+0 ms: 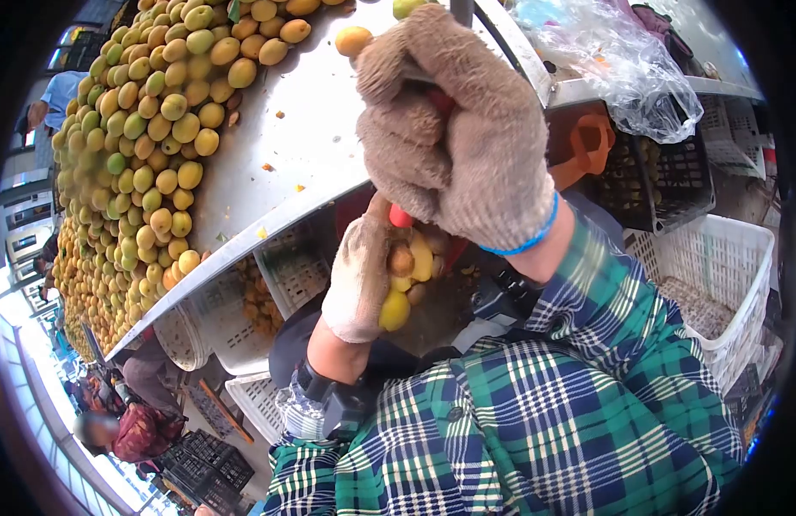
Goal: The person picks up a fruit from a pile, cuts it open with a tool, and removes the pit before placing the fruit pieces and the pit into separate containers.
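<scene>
My right hand (471, 138), in a brown knitted glove with a blue cuff edge, is closed in a fist around a red object (401, 217). Red shows between its fingers and below them; the rest of the object is hidden. Just below and to the left, my left hand (355, 279), in a paler glove, is closed against several yellow fruits and fruit pieces (394, 310). Its fingertips are partly covered by the right hand. One orange-yellow fruit (353, 40) lies on the metal table (286, 129) beside the right glove.
Many yellow-green fruits (148, 129) are heaped at the table's left. Clear plastic bags (630, 77) lie at upper right. A black crate (673, 185) and a white crate (716, 258) stand at right, with further crates under the table. A person (148, 430) is at lower left.
</scene>
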Demonstrator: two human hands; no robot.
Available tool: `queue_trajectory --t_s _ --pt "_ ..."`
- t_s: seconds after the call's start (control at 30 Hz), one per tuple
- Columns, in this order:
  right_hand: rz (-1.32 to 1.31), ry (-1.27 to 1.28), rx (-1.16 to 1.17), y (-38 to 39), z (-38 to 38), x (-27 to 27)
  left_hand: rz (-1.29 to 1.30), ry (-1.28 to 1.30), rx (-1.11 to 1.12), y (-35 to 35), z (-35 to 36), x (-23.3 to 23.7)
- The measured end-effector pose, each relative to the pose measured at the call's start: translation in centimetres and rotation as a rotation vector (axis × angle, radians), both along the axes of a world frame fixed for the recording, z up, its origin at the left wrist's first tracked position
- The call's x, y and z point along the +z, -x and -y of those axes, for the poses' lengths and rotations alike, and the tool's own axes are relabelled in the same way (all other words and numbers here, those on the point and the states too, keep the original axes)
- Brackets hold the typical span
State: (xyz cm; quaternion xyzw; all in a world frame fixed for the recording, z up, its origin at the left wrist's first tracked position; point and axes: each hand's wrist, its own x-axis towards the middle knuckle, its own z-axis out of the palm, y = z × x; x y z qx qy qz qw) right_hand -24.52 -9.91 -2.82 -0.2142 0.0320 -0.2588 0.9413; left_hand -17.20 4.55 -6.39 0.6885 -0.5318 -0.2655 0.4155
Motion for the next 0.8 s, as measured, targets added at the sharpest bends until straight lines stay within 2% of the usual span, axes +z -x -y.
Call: queue_trajectory --t_s 0.07,0.13,0.2,0.27,0.37,0.43,0.57,0.63,0.67,0.73,0.8 --pt "0.032 -0.061 0.016 0.1 0.3 -0.3 -1.189 -0.210 0.192 0.2 -0.1 0.8" --pt "0.057 -0.100 0.046 0.0 0.6 -0.6 -1.180 -0.254 0.186 -0.1 -0.2 0.9" --pt "0.079 -0.132 0.071 -0.2 0.5 -1.0 -1.558 -0.216 0.130 0.1 -0.1 1.0" --pt "0.102 -0.163 0.100 -0.4 0.5 -1.3 -1.525 -0.170 0.072 0.5 -0.1 0.9" --pt "0.141 -0.210 0.144 -0.6 0.5 -1.7 -1.497 -0.177 0.196 1.6 0.0 1.4" --pt "0.164 -0.236 0.166 -0.7 0.4 -1.9 -1.727 -0.201 0.241 1.7 -0.1 1.7" --pt "0.203 -0.290 0.215 -0.7 0.0 -2.1 -1.829 -0.189 0.256 2.1 -0.4 1.9" --pt "0.222 -0.313 0.247 -0.7 0.0 -2.3 -1.919 -0.075 0.118 2.3 -0.7 1.4" --pt "0.261 -0.315 0.288 -0.7 0.1 -2.6 -1.920 -0.073 0.121 2.4 -0.7 1.3" --pt "0.299 -0.312 0.328 -0.6 0.1 -2.1 -1.758 -0.100 0.127 2.5 -0.5 0.9" --pt "0.101 -0.325 0.105 -0.2 0.2 -0.9 -1.655 -0.251 0.303 1.5 -0.2 1.0"
